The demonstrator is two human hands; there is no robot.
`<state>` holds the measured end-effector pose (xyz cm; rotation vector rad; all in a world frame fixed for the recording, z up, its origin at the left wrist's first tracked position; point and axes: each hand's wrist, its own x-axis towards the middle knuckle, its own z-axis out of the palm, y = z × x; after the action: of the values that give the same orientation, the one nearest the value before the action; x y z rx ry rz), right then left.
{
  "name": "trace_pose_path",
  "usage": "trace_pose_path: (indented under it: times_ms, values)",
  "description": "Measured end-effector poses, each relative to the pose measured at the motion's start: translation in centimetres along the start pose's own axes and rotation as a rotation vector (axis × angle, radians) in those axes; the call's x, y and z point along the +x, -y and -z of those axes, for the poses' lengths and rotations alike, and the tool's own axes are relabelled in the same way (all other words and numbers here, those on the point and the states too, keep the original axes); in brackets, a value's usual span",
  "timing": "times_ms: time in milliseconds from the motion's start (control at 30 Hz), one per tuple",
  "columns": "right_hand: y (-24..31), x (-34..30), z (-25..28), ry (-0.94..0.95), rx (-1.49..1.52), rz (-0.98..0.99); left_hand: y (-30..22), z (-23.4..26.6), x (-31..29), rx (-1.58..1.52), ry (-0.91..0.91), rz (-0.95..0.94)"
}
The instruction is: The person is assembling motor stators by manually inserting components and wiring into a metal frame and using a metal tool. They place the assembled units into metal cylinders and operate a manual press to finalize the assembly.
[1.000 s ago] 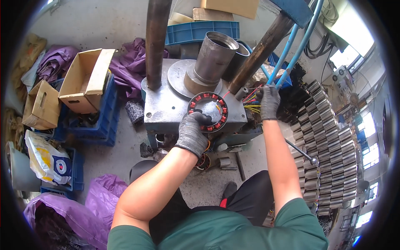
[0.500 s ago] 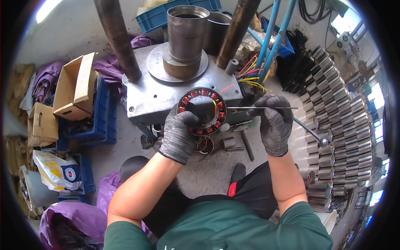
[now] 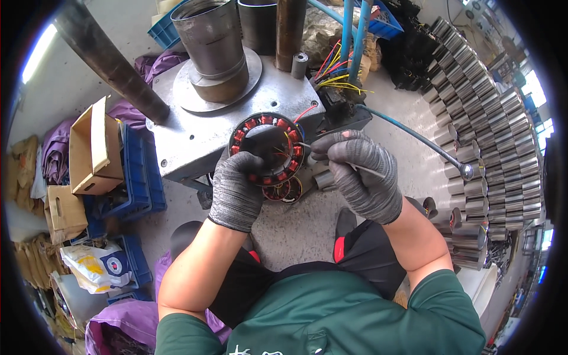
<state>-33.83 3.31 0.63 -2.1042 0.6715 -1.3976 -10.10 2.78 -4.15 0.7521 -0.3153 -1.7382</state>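
My left hand (image 3: 238, 192), in a grey knit glove, grips the near left rim of a round motor stator (image 3: 294, 163). The stator is a dark ring with red insulated slots, held tilted in front of the metal press table, and a red lead sticks out at its upper right. My right hand (image 3: 364, 171), gloved alike, pinches a thin metal rod (image 3: 370, 171). The rod's far tip meets or nearly meets the stator's right side; exact contact is too small to tell. Below the stator, another wound stator (image 3: 283, 190) is partly hidden.
A metal table (image 3: 171, 139) carries a steel cylinder (image 3: 214, 47) on a round plate, between posts. Blue crates (image 3: 145, 177) and cardboard boxes (image 3: 94, 154) stand at left. A blue lever with a ball knob (image 3: 467, 171) reaches right, near stacked steel sleeves (image 3: 497, 148). Loose wires (image 3: 340, 86) lie behind.
My view has shifted to the right. The rod has gone from level to slanted, and my right hand has come closer to the stator. My left hand still holds the stator.
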Motion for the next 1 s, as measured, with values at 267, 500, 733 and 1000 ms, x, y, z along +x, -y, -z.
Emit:
trace_pose_path:
  times_ms: [267, 500, 733, 1000]
  values:
    - [0.1, 0.5, -1.0, 0.064, -0.186, 0.088, 0.0, 0.2, -0.3, 0.062, -0.034, -0.043]
    - [0.4, 0.2, -0.9, 0.130, -0.092, -0.202, 0.5, 1.9, 0.2, 0.081, 0.008, -0.010]
    - [-0.6, 0.4, -0.7, 0.169, -0.176, 0.007, 0.0, 0.7, -0.3, -0.078, -0.167, 0.055]
    - [0.0, -0.1, -0.8, 0.024, 0.236, -0.218, 0.0, 2.0, 0.4, 0.031, -0.082, -0.055]
